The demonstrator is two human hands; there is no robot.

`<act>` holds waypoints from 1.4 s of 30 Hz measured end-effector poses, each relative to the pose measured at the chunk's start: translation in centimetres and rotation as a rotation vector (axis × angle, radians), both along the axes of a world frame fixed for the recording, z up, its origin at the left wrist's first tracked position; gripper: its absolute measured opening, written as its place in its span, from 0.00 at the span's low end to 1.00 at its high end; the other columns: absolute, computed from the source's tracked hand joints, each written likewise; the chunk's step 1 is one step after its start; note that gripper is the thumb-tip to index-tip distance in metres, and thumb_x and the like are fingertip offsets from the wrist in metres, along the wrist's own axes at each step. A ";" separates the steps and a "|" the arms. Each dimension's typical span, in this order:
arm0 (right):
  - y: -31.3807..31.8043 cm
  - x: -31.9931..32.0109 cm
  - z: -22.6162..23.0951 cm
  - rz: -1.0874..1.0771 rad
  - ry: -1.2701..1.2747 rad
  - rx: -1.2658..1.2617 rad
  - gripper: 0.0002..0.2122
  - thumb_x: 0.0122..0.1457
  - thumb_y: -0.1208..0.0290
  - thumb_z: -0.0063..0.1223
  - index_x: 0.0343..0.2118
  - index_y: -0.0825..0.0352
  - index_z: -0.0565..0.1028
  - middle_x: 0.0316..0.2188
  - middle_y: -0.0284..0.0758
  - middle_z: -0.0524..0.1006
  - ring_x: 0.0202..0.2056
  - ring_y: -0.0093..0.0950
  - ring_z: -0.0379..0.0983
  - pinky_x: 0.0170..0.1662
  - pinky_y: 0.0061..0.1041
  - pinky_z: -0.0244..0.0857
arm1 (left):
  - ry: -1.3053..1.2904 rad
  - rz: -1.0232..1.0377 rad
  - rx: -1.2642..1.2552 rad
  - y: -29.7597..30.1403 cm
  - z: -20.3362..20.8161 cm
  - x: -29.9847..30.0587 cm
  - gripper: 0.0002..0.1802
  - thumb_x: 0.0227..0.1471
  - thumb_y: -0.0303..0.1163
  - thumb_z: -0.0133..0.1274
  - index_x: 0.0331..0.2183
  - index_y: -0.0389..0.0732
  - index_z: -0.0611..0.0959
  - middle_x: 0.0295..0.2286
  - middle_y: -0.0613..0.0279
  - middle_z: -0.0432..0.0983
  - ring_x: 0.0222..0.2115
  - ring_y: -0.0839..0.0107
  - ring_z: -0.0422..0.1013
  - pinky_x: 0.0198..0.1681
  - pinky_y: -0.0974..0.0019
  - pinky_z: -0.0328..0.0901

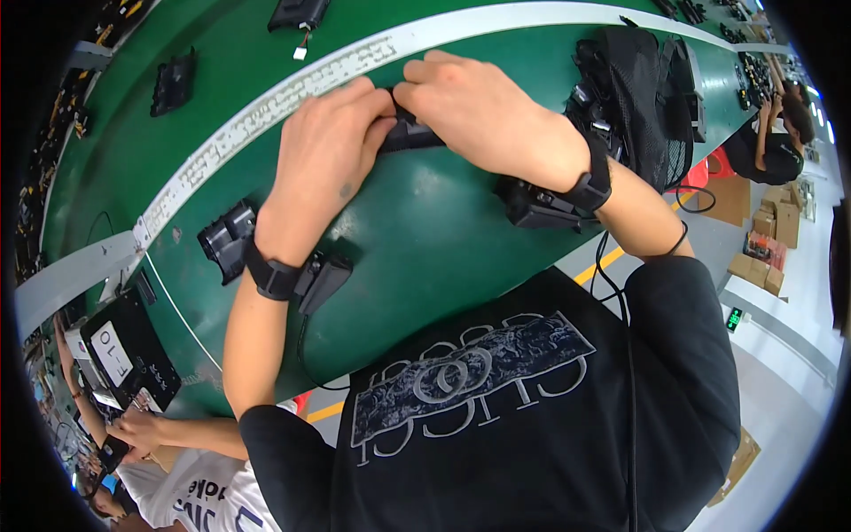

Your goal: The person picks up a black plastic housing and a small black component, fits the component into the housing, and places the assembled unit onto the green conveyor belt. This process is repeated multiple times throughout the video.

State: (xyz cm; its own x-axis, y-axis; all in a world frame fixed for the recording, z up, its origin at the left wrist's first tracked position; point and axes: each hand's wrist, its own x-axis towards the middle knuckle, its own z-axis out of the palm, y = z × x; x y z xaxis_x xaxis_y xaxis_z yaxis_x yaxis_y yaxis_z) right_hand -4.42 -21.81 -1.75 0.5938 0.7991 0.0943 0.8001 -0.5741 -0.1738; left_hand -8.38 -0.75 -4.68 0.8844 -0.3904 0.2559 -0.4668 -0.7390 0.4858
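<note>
Over the green table, my left hand (326, 137) and my right hand (470, 106) meet near the white rail. Between them is a small black part (412, 138), mostly hidden by my hands, so its exact kind does not show. The fingers of my left hand are pinched together at its left end. My right hand is curled over its upper side, fingertips out of sight. Both wrists carry black straps with small devices. Beside my left wrist lies a black plastic housing (229, 239), and another black device (539, 208) sits under my right wrist.
A white rail (257, 115) curves along the table (408, 226). Beyond it lie a black housing (174, 82) and a black pack (299, 12) with a white plug. At right is a black mesh bag (625, 106); at left, a black box (133, 350) beside a co-worker's arms (177, 434).
</note>
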 end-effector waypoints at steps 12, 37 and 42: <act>-0.4 0.3 0.0 -0.040 -0.039 0.010 0.06 0.56 0.77 0.64 0.37 0.66 0.81 0.37 0.37 0.77 0.47 0.40 0.76 0.45 0.38 0.76 | 0.031 0.062 0.000 -0.6 0.0 -0.5 0.04 0.56 0.29 0.63 0.35 0.41 0.85 0.34 0.59 0.79 0.35 0.51 0.78 0.38 0.50 0.72; -10.6 -5.1 2.0 -0.253 0.246 -0.148 0.13 0.64 0.65 0.63 0.48 0.62 0.77 0.33 0.38 0.78 0.34 0.44 0.80 0.37 0.41 0.74 | -0.044 0.552 0.279 16.7 5.0 -0.6 0.18 0.67 0.34 0.55 0.57 0.48 0.83 0.54 0.57 0.79 0.45 0.55 0.79 0.50 0.55 0.72; -10.4 -2.7 1.4 -0.229 0.412 -0.018 0.13 0.63 0.69 0.64 0.48 0.63 0.77 0.33 0.38 0.79 0.34 0.44 0.80 0.37 0.42 0.73 | 0.292 0.362 0.226 14.8 9.4 -10.3 0.20 0.58 0.31 0.64 0.52 0.44 0.85 0.49 0.54 0.80 0.46 0.51 0.79 0.50 0.53 0.72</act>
